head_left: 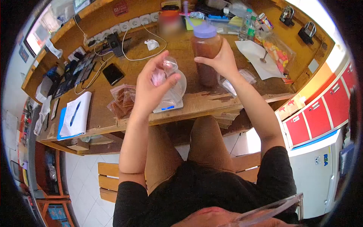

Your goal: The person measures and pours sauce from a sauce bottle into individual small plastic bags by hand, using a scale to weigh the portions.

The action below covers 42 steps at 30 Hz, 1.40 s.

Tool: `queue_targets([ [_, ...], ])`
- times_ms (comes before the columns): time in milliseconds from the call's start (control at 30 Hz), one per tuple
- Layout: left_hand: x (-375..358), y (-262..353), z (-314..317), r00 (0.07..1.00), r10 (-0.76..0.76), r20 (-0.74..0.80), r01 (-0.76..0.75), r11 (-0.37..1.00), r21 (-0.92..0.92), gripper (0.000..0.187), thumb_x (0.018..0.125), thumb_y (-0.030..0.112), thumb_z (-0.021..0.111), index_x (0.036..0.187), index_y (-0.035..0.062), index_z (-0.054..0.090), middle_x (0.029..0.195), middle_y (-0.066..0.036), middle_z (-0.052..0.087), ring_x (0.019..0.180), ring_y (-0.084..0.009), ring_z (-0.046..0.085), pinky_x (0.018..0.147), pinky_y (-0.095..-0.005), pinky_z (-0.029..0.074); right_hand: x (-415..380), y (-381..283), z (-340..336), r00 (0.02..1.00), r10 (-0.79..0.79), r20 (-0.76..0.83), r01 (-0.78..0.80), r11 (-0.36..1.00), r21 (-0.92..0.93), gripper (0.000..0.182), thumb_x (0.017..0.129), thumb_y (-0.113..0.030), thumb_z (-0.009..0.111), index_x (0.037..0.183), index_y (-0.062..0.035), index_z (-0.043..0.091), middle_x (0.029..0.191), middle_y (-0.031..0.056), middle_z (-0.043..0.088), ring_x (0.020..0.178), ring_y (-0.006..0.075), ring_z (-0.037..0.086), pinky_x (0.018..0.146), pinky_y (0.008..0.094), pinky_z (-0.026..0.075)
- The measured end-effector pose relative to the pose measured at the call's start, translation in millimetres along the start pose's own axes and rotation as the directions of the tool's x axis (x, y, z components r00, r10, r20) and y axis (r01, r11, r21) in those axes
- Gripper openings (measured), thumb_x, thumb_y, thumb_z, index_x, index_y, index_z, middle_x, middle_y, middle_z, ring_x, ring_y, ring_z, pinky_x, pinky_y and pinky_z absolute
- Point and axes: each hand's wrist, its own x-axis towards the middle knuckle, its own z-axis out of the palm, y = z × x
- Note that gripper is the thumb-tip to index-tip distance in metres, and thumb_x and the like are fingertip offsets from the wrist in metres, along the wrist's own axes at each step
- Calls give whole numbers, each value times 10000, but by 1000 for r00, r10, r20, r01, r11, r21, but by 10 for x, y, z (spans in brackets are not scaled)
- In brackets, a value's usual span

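Observation:
My right hand (221, 60) is wrapped round a tall clear bottle (206, 72) of reddish-brown contents, topped by a purple spouted lid (205, 30). The bottle is upright over the table. My left hand (151, 85) curls round a small clear plastic bag (171, 65) with a pinkish sheen. Beneath that hand is a white scale (168, 106) with a blue mark, partly hidden by a clear bowl (180, 89). Small packets of reddish-brown powder (124, 99) lie beside my left wrist. Clear plastic bags (245, 77) lie under my right forearm.
A notebook (77, 113) with a blue pen and a black phone (113, 73) lie to the left. White cables (145, 59) and a crumpled tissue (152, 44) are behind. White paper (257, 60), a candy bag (278, 56) and small bottles (247, 26) sit at right.

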Motion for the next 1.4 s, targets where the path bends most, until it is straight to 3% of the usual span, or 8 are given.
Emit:
queue_targets([
  [67,-104,37,56,996,83,-23,-82,996,36,638,721,58,772,1301,37,505,963,-28,556,895,-129,535,804,-266,449,-34,164,54,992,114,46,-118,989,85,786,637,-306,853,1226,14,442,1264,199,488,1220,327,447,1009,413,367],
  [200,-519,137,260,977,189,-99,-163,961,223,715,695,51,765,1344,46,465,926,-68,533,813,-176,514,742,-288,438,-459,-18,-5,836,-311,-453,285,950,-127,797,719,-373,774,1318,9,416,1236,228,501,1137,359,476,961,429,388],
  [267,-726,129,353,970,198,-142,-148,942,303,747,682,40,755,1361,38,444,922,-85,527,799,-205,506,736,-307,433,-999,-395,-142,894,-440,-80,443,897,11,630,760,-354,736,1246,-13,523,1168,196,521,1044,315,495,907,407,407],
  [600,-1525,-231,386,999,-26,-21,31,947,319,777,636,74,770,1336,22,437,946,-108,518,883,-270,493,797,-360,408,-1821,-636,141,902,-243,357,60,889,454,172,824,-11,627,995,-12,614,1006,135,570,856,265,603,731,314,493],
  [767,-1671,-391,202,982,-79,169,64,994,89,368,684,78,792,1021,47,648,910,-75,621,855,-238,550,764,-345,442,-1857,-620,151,899,-196,392,-36,857,513,154,844,1,608,998,9,609,1058,145,603,905,251,629,733,311,502],
  [933,-1763,-431,186,975,-219,47,219,976,10,113,729,30,749,827,32,694,808,-63,669,804,-207,558,734,-313,443,-2002,-721,514,958,176,227,-283,437,854,189,871,-33,614,1057,0,615,987,89,644,896,160,619,746,300,496],
  [1033,-1740,-418,178,954,-299,-30,297,954,-51,86,733,24,742,810,33,704,809,-64,680,796,-194,554,728,-299,440,-2052,-462,482,894,-2,449,-296,749,593,182,866,-60,639,1038,0,631,981,85,639,878,154,610,754,278,483],
  [1400,-1702,-311,143,941,-333,-64,325,939,-112,42,806,25,678,848,18,680,765,-54,658,730,-177,549,657,-292,445,-2044,-503,467,865,79,496,-463,509,726,154,912,-56,575,1000,52,641,916,89,641,852,110,595,742,231,468],
])
